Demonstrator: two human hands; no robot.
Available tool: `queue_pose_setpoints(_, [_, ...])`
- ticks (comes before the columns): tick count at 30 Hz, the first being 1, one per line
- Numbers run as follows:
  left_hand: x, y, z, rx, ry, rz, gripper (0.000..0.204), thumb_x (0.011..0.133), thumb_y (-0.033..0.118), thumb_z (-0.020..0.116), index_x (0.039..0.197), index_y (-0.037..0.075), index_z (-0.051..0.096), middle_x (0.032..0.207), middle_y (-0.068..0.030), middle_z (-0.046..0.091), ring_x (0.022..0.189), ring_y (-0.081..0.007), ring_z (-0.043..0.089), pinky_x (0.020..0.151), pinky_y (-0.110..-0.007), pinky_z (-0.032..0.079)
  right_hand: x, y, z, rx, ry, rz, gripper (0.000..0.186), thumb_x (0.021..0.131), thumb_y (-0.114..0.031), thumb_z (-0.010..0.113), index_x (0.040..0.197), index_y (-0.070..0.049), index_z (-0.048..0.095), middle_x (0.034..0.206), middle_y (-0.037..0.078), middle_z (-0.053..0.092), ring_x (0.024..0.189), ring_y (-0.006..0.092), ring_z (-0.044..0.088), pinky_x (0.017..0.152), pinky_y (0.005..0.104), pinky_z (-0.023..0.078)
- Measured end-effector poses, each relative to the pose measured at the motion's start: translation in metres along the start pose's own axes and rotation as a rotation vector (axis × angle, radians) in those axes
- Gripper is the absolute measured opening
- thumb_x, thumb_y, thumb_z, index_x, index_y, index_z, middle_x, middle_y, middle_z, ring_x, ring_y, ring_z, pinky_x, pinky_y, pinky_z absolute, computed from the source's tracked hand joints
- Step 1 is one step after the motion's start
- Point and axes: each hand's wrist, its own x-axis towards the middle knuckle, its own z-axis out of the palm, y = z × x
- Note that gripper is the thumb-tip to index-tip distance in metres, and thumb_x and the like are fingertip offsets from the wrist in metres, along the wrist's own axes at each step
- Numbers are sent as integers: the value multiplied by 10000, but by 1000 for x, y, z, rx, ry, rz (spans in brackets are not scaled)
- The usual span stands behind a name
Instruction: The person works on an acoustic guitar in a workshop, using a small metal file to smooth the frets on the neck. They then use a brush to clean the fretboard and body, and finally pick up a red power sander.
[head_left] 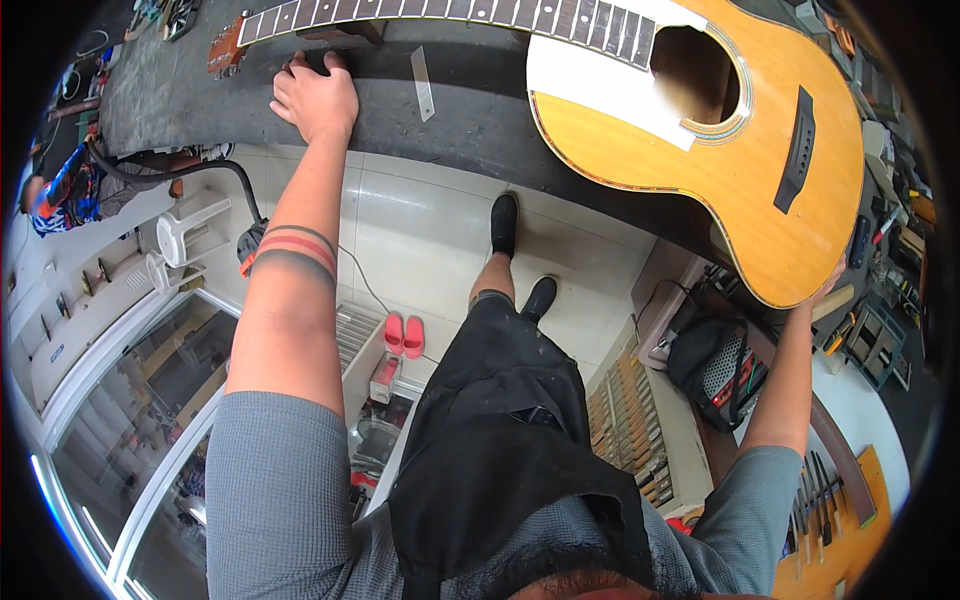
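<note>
An acoustic guitar (620,165) lies face up across the dark workbench, its headstock (226,48) to the left and its body to the right. I see no strings over its bridge (797,150). White sheet material (600,90) covers the top beside the fretboard (480,12). My left hand (318,97) rests on the bench just below the neck, thumb apart from the fingers, holding nothing. At the lower right edge of the body, my right hand (828,288) grips the guitar; the body hides most of its fingers. A flat metal strip (422,84) lies between neck and bench edge.
A dark block (345,33) stands under the neck. Tools crowd the bench's right end, including a dark metal frame (880,335). Below are a black bag (715,370), a rack of files (630,425), pink slippers (404,336), a white stool (195,225) and a black hose (240,180).
</note>
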Motion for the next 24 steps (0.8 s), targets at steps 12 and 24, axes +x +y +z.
queue_pose_setpoints(12, [-1, 0, 0, 3, 6, 12, 701, 1054, 509, 564, 1587, 53, 556, 1577, -189, 512, 1576, -355, 379, 1357, -590, 140, -2, 11, 7, -6, -17, 62, 718, 1007, -473, 731, 1612, -176, 484, 1643, 154, 467, 1533, 355, 471, 1244, 524, 401])
queue_pose_setpoints(24, [-1, -1, -3, 37, 52, 26, 688, 1045, 514, 596, 1546, 41, 587, 1531, -206, 543, 1548, -386, 418, 1339, -602, 195, -4, 19, 16, 78, 8, -31, 682, 998, -429, 762, 1587, -162, 545, 1596, 154, 524, 1467, 371, 534, 1189, 516, 459])
